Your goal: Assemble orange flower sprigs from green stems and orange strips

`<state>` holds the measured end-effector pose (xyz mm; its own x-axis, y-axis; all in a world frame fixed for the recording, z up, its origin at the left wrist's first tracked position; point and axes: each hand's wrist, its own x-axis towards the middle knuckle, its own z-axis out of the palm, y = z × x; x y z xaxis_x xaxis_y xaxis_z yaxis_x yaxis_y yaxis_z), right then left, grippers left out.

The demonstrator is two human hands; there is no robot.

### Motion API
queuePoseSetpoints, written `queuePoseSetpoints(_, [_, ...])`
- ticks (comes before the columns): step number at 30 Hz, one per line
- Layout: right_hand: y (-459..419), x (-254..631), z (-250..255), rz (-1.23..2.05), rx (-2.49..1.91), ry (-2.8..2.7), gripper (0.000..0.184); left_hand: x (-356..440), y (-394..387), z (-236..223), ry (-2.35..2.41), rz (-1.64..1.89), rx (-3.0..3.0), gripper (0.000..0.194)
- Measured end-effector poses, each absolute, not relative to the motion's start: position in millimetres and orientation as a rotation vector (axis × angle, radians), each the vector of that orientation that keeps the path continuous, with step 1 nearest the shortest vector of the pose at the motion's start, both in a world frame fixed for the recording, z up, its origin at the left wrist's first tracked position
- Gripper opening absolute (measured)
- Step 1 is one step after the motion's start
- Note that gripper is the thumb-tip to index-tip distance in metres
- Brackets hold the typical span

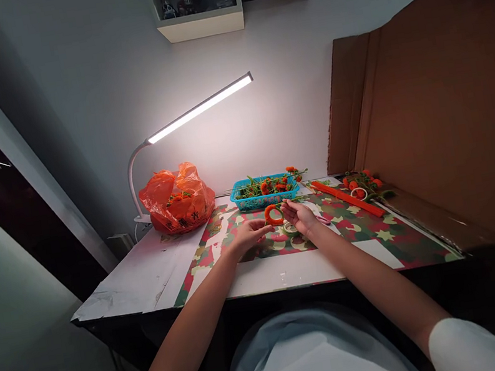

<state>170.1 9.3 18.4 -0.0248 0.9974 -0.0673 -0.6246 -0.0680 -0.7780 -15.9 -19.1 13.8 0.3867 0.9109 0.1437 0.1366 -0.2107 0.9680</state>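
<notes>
In the head view, an orange ring (271, 220) with a greenish stretch on its right side stands between my two hands over the camouflage-patterned tabletop. My left hand (250, 235) is closed, thumb and fingers pinched at the ring's lower left. At the ring's right side is my right hand (300, 218), palm turned towards me and fingers curled together. A thin green stem shows by those fingertips; what they grip is too small to make out. Below the ring lies a pale green roll of tape (289, 228). Pink-handled scissors (324, 220), partly hidden, lie beside my right wrist.
Behind my hands stands a blue basket (255, 202) of orange flowers and stems. A red plastic bag (185, 211) is at left under the lit lamp (201, 108). At right are a long orange-red strip (347, 199), more orange flowers (365, 180) and a cardboard wall (443, 108).
</notes>
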Motion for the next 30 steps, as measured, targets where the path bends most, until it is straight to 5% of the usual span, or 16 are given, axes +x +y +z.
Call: queuePoseSetpoints(30, [19, 194, 33, 1.393, -0.788, -0.490, 0.012, -28, -23, 19, 0.867, 0.410, 1.643, 0.040])
